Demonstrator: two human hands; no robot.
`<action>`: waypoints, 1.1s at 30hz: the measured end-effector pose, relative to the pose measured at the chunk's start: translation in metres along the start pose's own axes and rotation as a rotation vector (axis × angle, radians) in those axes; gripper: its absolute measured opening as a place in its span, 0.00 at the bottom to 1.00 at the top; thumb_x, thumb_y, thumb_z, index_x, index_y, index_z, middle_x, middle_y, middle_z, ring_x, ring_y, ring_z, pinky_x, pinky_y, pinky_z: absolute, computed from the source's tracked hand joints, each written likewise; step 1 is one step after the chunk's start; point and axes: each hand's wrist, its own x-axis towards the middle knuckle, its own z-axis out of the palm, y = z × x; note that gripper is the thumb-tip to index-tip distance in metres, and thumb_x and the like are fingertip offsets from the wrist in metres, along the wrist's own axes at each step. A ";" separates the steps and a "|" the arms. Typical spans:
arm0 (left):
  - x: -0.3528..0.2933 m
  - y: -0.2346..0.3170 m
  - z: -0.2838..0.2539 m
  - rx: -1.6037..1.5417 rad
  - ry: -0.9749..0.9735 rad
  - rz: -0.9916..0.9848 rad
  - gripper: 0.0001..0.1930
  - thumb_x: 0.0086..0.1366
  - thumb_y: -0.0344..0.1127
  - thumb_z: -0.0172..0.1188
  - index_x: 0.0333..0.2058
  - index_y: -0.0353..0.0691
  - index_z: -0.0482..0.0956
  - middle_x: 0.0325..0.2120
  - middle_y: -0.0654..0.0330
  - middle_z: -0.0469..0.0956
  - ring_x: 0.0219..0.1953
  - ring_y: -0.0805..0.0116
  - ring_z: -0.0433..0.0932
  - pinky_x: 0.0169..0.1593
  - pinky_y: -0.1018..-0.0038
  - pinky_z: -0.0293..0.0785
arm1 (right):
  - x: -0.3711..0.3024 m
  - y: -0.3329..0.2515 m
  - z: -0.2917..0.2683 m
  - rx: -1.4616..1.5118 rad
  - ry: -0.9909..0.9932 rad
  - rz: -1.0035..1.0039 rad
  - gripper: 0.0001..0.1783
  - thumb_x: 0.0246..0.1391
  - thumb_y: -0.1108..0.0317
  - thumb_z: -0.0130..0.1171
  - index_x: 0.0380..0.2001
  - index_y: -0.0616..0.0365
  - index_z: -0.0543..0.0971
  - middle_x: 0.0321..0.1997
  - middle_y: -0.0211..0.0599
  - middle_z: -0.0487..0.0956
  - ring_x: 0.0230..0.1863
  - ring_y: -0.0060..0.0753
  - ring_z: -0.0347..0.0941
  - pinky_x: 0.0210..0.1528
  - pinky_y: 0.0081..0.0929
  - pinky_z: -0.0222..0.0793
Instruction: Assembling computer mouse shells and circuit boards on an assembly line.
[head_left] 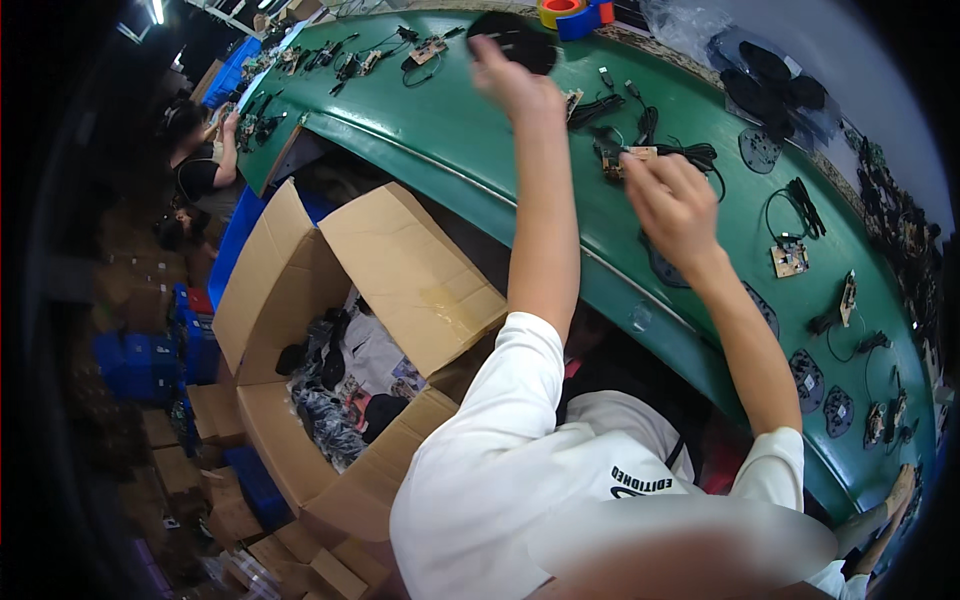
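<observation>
Green bench [450, 130]: I see left hand [515, 82] clasping black shell [527, 47] near far edge; right hand [678, 195] at board [642, 153], likely steadying, pinch unclear.

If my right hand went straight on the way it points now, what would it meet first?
Most likely the small circuit board on the green table, just ahead of your right hand. It may be touching it now; depth is hard to judge from one view.
</observation>
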 end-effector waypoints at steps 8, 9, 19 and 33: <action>0.013 0.071 0.015 0.601 -0.153 0.347 0.14 0.67 0.33 0.53 0.47 0.31 0.68 0.39 0.56 0.75 0.39 0.68 0.74 0.43 0.72 0.74 | -0.004 -0.010 0.004 0.218 -0.363 -0.010 0.10 0.49 0.66 0.62 0.35 0.57 0.78 0.35 0.34 0.72 0.40 0.38 0.70 0.42 0.36 0.67; 0.026 0.067 -0.001 0.691 -0.144 0.315 0.13 0.65 0.31 0.56 0.46 0.31 0.70 0.39 0.56 0.76 0.40 0.68 0.75 0.44 0.73 0.74 | 0.000 -0.013 -0.013 0.238 -0.350 0.033 0.09 0.49 0.68 0.62 0.35 0.58 0.78 0.34 0.35 0.73 0.39 0.40 0.70 0.42 0.36 0.67; 0.070 0.088 -0.146 1.698 -0.634 0.106 0.26 0.59 0.47 0.60 0.54 0.42 0.74 0.56 0.49 0.67 0.59 0.51 0.65 0.60 0.56 0.62 | -0.061 -0.016 -0.139 0.163 -0.340 0.255 0.09 0.45 0.76 0.64 0.32 0.62 0.79 0.33 0.38 0.75 0.35 0.42 0.72 0.37 0.35 0.69; 0.068 0.109 -0.118 1.932 -0.953 0.198 0.26 0.54 0.44 0.64 0.51 0.41 0.78 0.53 0.41 0.70 0.56 0.46 0.70 0.59 0.62 0.66 | -0.125 -0.018 -0.209 0.052 -0.113 0.596 0.06 0.50 0.78 0.61 0.34 0.67 0.78 0.34 0.42 0.76 0.35 0.40 0.73 0.38 0.30 0.69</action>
